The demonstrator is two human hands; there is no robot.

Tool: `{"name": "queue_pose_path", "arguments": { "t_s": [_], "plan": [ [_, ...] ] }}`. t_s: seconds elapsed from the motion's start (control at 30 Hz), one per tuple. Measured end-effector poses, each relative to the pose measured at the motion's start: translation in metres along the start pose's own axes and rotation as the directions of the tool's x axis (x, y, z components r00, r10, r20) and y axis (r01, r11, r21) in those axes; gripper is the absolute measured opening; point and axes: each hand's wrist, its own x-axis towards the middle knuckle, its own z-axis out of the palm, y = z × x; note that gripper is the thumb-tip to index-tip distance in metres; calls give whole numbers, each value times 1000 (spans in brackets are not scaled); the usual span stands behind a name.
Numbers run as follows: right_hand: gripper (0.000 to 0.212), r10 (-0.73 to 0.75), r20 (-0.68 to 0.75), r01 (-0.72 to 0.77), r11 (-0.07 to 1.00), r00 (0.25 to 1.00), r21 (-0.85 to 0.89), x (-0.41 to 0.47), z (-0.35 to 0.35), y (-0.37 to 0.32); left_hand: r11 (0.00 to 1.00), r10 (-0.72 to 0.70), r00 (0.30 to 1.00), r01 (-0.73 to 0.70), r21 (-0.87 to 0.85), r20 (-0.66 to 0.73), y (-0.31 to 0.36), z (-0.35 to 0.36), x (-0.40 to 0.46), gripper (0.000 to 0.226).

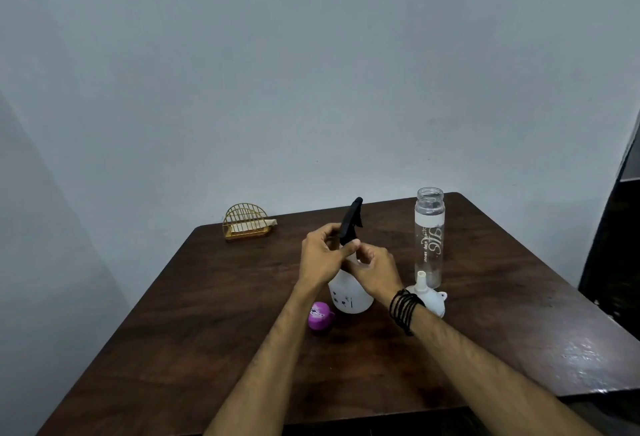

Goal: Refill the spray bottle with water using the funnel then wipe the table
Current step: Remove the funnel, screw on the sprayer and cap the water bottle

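A white translucent spray bottle [349, 297] stands upright near the middle of the dark wooden table [207, 314]. Its black spray head [351, 217] rises above my hands. My left hand [320, 257] grips the black head at its base. My right hand [375, 271] is closed around the bottle's neck just below. A white funnel [427, 292] rests upside down on the table right of my right wrist, spout pointing up. Behind it stands a tall clear water bottle [429, 238] with no cap. A purple cap [320, 316] lies in front of the spray bottle.
A gold wire holder [246, 222] with folded napkins sits at the table's far left corner, by the pale wall. A dark piece of furniture [616, 245] stands off the table's right side. Black bands circle my right wrist.
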Motion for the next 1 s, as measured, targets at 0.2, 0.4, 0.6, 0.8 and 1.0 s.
{"name": "queue_pose_path", "arguments": {
  "t_s": [0.2,0.4,0.6,0.8,1.0],
  "plan": [
    [25,9,-21,-8,999,1000,38,-4,3,2,993,24,991,-9,114,-129,4,11,-3,29],
    [24,2,-28,-2,1000,1000,22,-5,4,4,997,2,978,13,74,-208,-1,14,-7,32],
    [12,-4,-33,5,1000,999,18,-5,6,7,995,62,997,-58,77,-47,-13,3,-4,21],
    [22,18,-20,-17,998,1000,67,-7,8,13,979,-58,997,66,-195,47,-16,7,-8,37],
    [36,44,26,-47,988,999,147,-6,5,20,838,-176,981,190,-512,76,-22,11,-13,37]
  ]
}}
